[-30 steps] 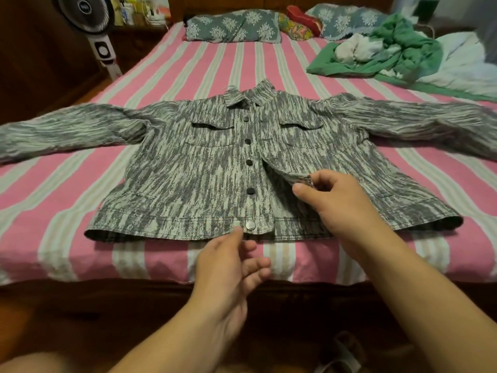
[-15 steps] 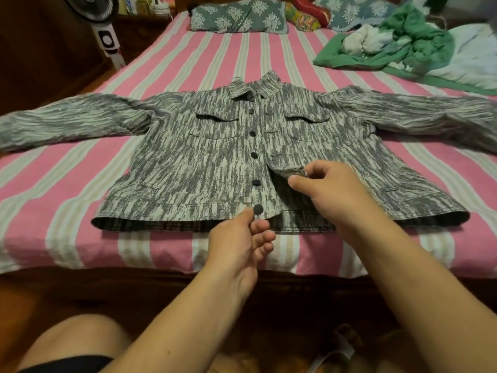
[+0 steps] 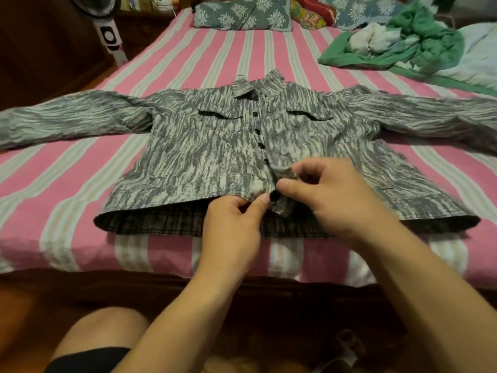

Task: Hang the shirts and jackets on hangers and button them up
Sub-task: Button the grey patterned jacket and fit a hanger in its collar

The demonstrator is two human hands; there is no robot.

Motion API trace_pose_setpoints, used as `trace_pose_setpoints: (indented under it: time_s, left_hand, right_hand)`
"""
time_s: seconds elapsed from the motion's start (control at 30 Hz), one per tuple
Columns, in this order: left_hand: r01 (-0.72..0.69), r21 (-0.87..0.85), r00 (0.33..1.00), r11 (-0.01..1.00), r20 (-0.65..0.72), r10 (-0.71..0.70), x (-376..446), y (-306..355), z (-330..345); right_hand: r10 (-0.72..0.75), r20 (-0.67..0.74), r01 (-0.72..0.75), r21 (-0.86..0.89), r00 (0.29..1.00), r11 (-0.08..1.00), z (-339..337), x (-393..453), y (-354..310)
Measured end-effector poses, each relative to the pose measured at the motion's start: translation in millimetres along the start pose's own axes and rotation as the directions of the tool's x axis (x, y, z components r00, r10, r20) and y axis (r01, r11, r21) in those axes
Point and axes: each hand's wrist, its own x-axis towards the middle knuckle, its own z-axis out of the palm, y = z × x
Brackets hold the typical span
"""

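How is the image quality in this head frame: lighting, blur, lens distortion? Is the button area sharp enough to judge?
Head view: warm, dim indoor light, no glare. Wide-angle bending curves the bed edge and bows the jacket sleeves. Slight softness over the whole frame. The bottom button reads clearly between the left hand and right hand; floor below is dark and indistinct.

**Count on and round the bed**

1 jacket (image 3: pixel 215 146), spread flat. 5 dark buttons showing down its front, lowest button (image 3: pixel 274 196) at the hem; 2 chest pockets, 2 sleeves. 2 hands: left hand (image 3: pixel 231 227), right hand (image 3: pixel 330 197). 1 bed (image 3: pixel 188 63) w/ striped sheet. 2 patterned pillows at the head end. 1 fan (image 3: pixel 107 36), far left. 1 heap of green and white cloth (image 3: pixel 398 47), far right; no. of pieces in it unclear.
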Motion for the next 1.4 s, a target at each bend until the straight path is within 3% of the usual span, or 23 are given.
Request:
trace_pose_setpoints:
  time_s: [0.1, 0.27, 0.4, 0.57, 0.63, 0.73, 0.87, 1.07, 1.2, 1.27, 1.4]
  left_hand:
    - [0.043, -0.060, 0.999, 0.997, 0.020, -0.042, 0.3, -12.5, 7.5]
    - [0.248, -0.432, 0.969, 0.867, 0.096, -0.230, -0.4, -11.1, 11.7]
    - [0.261, -0.485, 0.965, 0.835, 0.154, -0.212, -1.4, -12.0, 7.4]
    - [0.287, -0.539, 0.958, 0.792, 0.158, -0.239, -1.0, -13.4, 10.1]
    - [0.294, -0.530, 0.956, 0.795, 0.162, -0.246, -1.6, -10.8, 8.1]
    - [0.187, -0.337, 0.982, 0.923, 0.098, -0.163, -2.2, -12.7, 3.5]
    - [0.101, -0.105, 0.992, 0.989, 0.084, -0.092, -4.2, -20.3, -0.6]
    - [0.215, -0.229, 0.973, 0.949, 0.130, -0.189, -5.2, -16.5, -5.3]
    - [0.204, -0.261, 0.976, 0.944, 0.135, -0.173, -1.8, -20.7, -4.5]
    - [0.268, -0.359, 0.962, 0.894, 0.142, -0.231, -1.2, -19.3, -3.3]
    - [0.457, -0.616, 0.888, 0.641, 0.274, -0.370, -2.0, -11.1, 1.8]
  right_hand:
    - [0.017, 0.053, -0.013, -0.073, 0.998, 0.997, 15.9, 1.1, 3.9]
    - [0.006, -0.007, -0.007, -0.167, 1.000, 0.986, 13.4, 7.0, 15.9]
    - [0.036, 0.036, -0.034, -0.063, 0.999, 0.997, 11.3, 6.7, 20.5]
    - [0.081, 0.031, -0.078, -0.074, 0.996, 0.994, 18.8, 8.7, 29.4]
    - [0.113, 0.045, -0.113, 0.003, 0.993, 0.994, 16.9, 8.9, 31.0]
    - [0.210, 0.075, -0.221, 0.212, 0.975, 0.952, 10.3, 9.3, 31.6]
    - [0.179, 0.147, -0.195, 0.106, 0.973, 0.975, 12.3, 5.4, 30.4]
    - [0.144, 0.164, -0.153, 0.048, 0.976, 0.987, 13.1, 5.5, 28.3]
    - [0.144, 0.183, -0.154, 0.043, 0.973, 0.987, 14.6, 5.1, 23.9]
    - [0.162, 0.207, -0.178, 0.062, 0.965, 0.982, 16.3, 4.8, 24.4]
    - [0.180, 0.183, -0.200, 0.099, 0.966, 0.975, 24.1, 2.9, 28.2]
